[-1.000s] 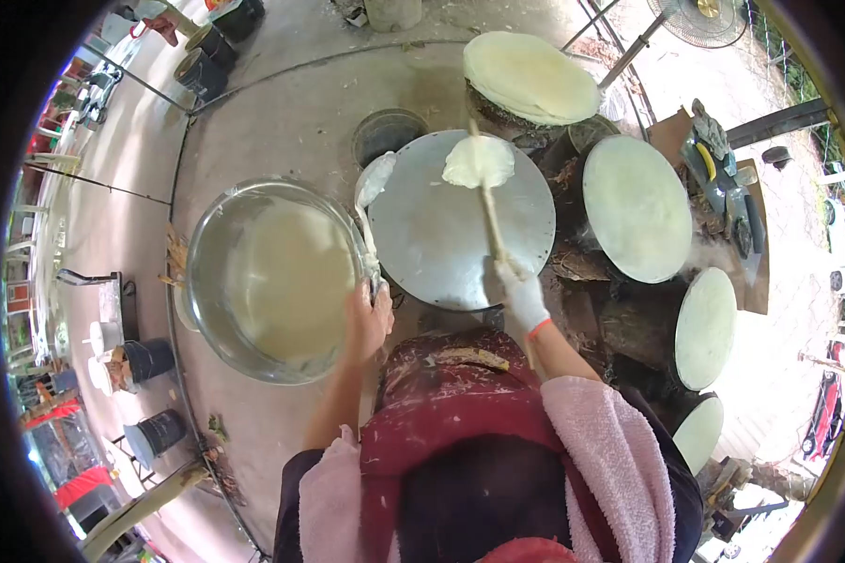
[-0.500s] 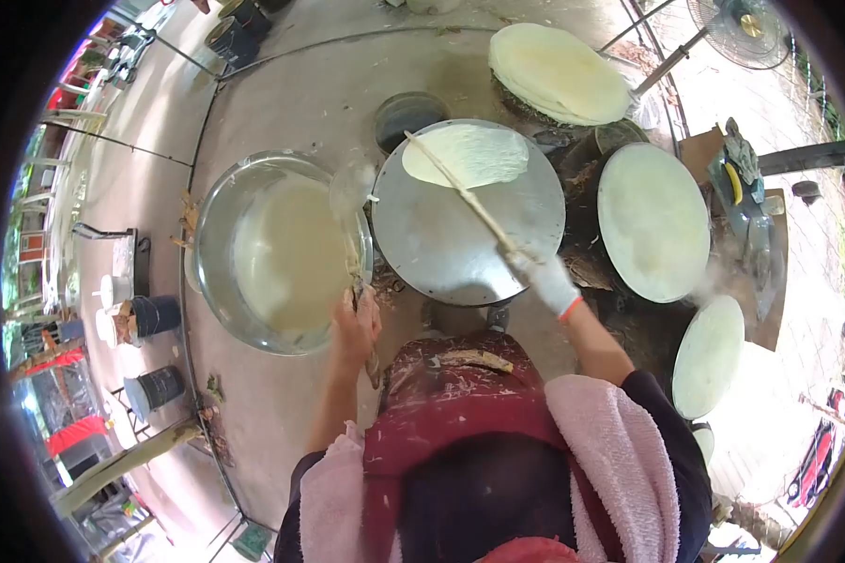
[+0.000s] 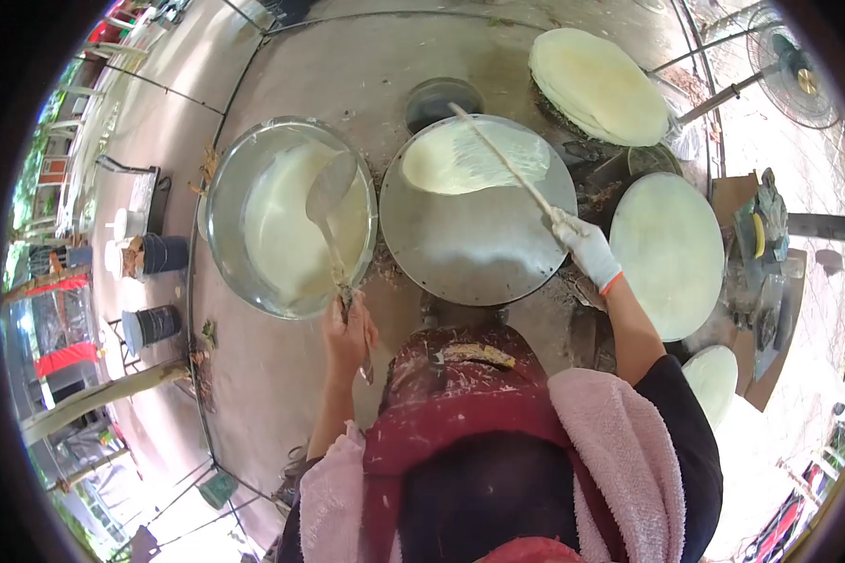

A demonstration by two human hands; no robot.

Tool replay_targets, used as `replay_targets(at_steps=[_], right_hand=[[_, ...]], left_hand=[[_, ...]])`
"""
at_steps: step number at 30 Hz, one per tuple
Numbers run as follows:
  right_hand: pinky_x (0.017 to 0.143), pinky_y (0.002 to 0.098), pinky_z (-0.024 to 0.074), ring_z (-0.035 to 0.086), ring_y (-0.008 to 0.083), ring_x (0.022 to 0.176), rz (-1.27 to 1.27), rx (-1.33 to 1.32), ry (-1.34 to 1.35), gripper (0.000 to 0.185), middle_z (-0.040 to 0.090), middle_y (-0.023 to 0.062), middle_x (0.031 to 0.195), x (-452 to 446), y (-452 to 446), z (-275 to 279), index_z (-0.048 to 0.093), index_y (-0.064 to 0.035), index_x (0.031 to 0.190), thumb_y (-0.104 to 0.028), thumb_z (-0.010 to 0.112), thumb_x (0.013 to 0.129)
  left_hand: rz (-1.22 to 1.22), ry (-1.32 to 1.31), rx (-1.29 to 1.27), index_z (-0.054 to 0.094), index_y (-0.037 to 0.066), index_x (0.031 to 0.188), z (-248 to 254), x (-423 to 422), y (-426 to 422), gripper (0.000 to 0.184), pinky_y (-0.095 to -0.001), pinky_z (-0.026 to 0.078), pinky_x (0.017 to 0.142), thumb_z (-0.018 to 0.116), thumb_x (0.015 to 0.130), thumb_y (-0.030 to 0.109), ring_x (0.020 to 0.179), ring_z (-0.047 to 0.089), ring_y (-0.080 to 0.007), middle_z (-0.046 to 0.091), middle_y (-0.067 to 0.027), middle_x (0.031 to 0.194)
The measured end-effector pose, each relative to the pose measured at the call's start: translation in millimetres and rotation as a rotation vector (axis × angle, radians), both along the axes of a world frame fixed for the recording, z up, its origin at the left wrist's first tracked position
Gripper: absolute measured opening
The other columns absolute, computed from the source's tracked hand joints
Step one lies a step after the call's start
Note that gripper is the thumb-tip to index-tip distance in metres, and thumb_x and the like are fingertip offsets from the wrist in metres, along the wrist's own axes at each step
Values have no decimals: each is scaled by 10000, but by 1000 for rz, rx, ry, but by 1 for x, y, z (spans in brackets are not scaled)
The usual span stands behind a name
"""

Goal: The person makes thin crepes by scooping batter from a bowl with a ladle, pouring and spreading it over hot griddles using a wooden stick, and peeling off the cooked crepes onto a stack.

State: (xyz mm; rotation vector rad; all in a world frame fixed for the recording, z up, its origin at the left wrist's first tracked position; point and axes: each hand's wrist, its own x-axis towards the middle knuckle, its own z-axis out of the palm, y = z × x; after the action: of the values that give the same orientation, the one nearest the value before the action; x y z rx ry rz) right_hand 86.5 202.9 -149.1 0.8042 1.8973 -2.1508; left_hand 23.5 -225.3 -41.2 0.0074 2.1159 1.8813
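My left hand (image 3: 348, 330) is wrapped round the handle of a large ladle (image 3: 329, 192), whose broad bowl is over the pale batter (image 3: 277, 220) in a wide metal basin (image 3: 218, 267). In a white glove, my right hand (image 3: 582, 246) grips a long wooden stick (image 3: 502, 159). The stick reaches across a round griddle (image 3: 474, 249) to its far rim. A thin oval layer of batter (image 3: 441, 164) lies on the far part of the griddle, under the stick, with streaks on its right side.
A stack of pale round sheets (image 3: 599, 84) stands at the far right. Nearer on the right are a big pale disc (image 3: 667, 255) and a smaller one (image 3: 712, 383). A dark round pot (image 3: 432, 105) sits behind the griddle, and a fan (image 3: 793, 75) stands beyond.
The ladle has swung left from the basin's right rim to over the batter. My right hand and the stick have moved right and away from me. The view has shifted slightly.
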Motion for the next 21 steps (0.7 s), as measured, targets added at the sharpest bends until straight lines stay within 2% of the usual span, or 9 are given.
replay_targets(at_steps=[4, 6, 9, 12, 13, 16, 17, 19, 21], right_hand=[[786, 221, 459, 530, 51, 874, 321, -15, -140, 375, 645, -49, 1030, -8, -15, 7, 624, -40, 1293, -201, 646, 955], [887, 227, 456, 561, 79, 979, 386, 33, -49, 362, 661, -13, 1108, 1, -13, -4, 644, -51, 1270, -201, 666, 941], [984, 252, 442, 570, 111, 1113, 441, 66, -36, 401, 647, 36, 1233, 0, 10, 16, 597, -2, 1303, -143, 660, 934], [990, 246, 443, 569, 103, 1130, 243, 58, 90, 404, 628, 41, 1269, -35, 37, -18, 569, 36, 1312, -98, 632, 936], [930, 231, 468, 588, 87, 1041, 313, 133, 112, 397, 660, 17, 1188, -43, 38, -20, 584, 7, 1312, -96, 635, 931], [971, 235, 432, 567, 105, 1094, 616, 79, -87, 374, 651, 58, 1225, -41, 21, 4, 597, 17, 1293, -135, 629, 953], [964, 246, 437, 563, 111, 1085, 665, 92, -53, 379, 651, 56, 1232, -31, 21, -2, 616, 5, 1276, -167, 654, 941], [976, 258, 437, 563, 117, 1096, 621, 30, -255, 396, 649, 52, 1242, -15, 35, 10, 618, -5, 1280, -178, 673, 928], [1008, 283, 431, 563, 134, 1135, 642, 130, -4, 425, 635, 35, 1274, -5, 54, 8, 613, -15, 1291, -185, 694, 910]], left_hand=[[-29, -181, -219, 531, 15, 1012, 10, -1, 11, 133, -254, 366, 399, 457, 1017, 125, 442, 449, -101, 459, -18, 612], [9, -316, -253, 543, 12, 1001, 3, -1, 5, 140, -295, 400, 444, 474, 1010, 134, 487, 486, -143, 488, -47, 629], [-83, 346, -616, 557, -8, 969, -32, 7, -19, 162, -378, 439, 548, 505, 990, 144, 581, 533, -239, 537, -117, 678], [-61, 224, -691, 566, -21, 954, -14, 1, -9, 171, -453, 451, 642, 530, 969, 145, 677, 568, -352, 574, -197, 745], [-50, 264, -725, 568, -21, 955, -17, -3, -8, 165, -456, 452, 642, 531, 965, 140, 683, 567, -374, 577, -208, 752], [-57, 359, -786, 567, -19, 960, -39, -16, -8, 152, -477, 452, 642, 537, 955, 130, 710, 568, -435, 589, -243, 778], [-79, 376, -780, 565, -18, 964, -46, -21, -11, 150, -490, 452, 644, 541, 951, 130, 725, 571, -452, 594, -254, 791], [-116, 411, -802, 548, -22, 962, -56, -32, -7, 152, -513, 453, 649, 546, 944, 129, 751, 576, -484, 602, -272, 801], [-156, 436, -869, 520, -31, 952, -62, -41, -1, 162, -531, 459, 656, 548, 936, 128, 772, 579, -515, 607, -287, 795]])
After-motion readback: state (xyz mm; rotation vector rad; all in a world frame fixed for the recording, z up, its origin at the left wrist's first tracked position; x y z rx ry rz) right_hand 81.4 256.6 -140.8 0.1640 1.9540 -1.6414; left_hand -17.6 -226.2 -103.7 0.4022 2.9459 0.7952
